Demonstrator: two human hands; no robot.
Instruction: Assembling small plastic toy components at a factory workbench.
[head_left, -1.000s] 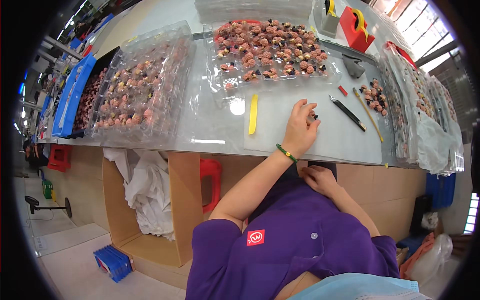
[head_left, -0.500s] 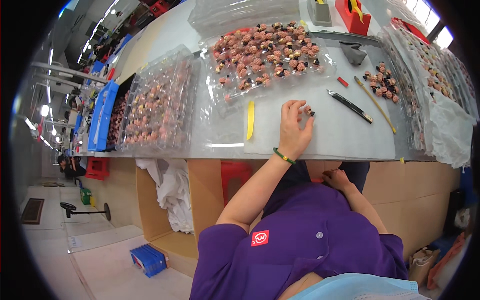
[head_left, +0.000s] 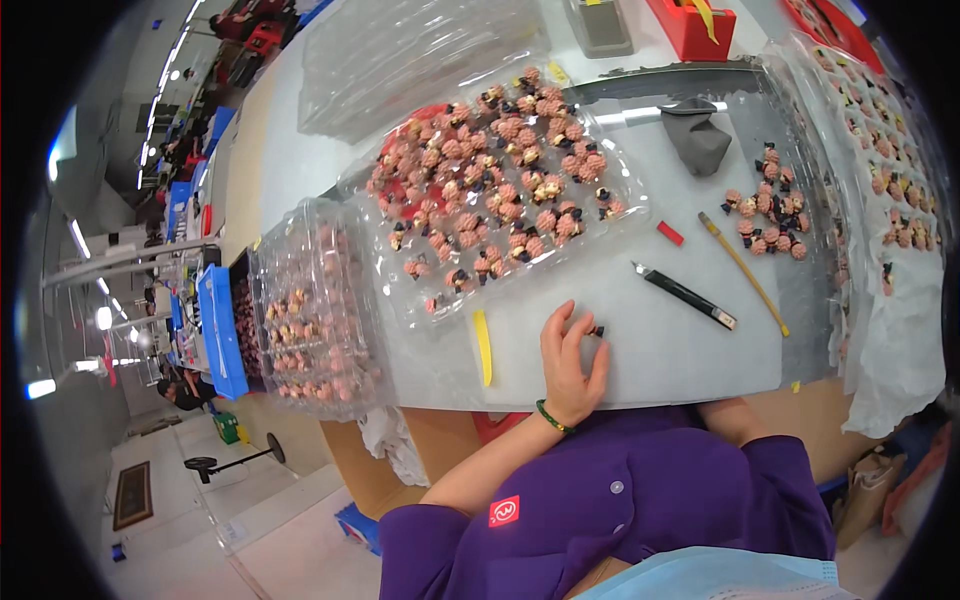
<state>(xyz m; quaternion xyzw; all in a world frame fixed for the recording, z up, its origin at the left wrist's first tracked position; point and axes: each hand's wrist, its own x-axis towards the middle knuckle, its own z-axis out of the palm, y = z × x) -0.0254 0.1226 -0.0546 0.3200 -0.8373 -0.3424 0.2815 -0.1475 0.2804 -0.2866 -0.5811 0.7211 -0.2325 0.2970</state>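
My left hand rests low over the pale work mat, its fingers curled round a small figurine piece. Only the piece's dark end shows between the fingers and thumb. Of my right arm, just the forearm shows; the hand is hidden below the table edge. Left of my left hand lies a yellow strip. To its right are a black craft knife, a small red block and a thin yellow-brown stick tool.
Beyond the mat, a clear blister tray holds many pink-and-black pieces. Stacked trays stand left, and more trays right. A loose pile of pieces, a grey cloth and a red tape dispenser lie to the far right.
The view has shifted, so the table appears lower and larger. My left hand still has the piece, now more covered by the fingers. My right hand has gone out of sight beneath the table edge.
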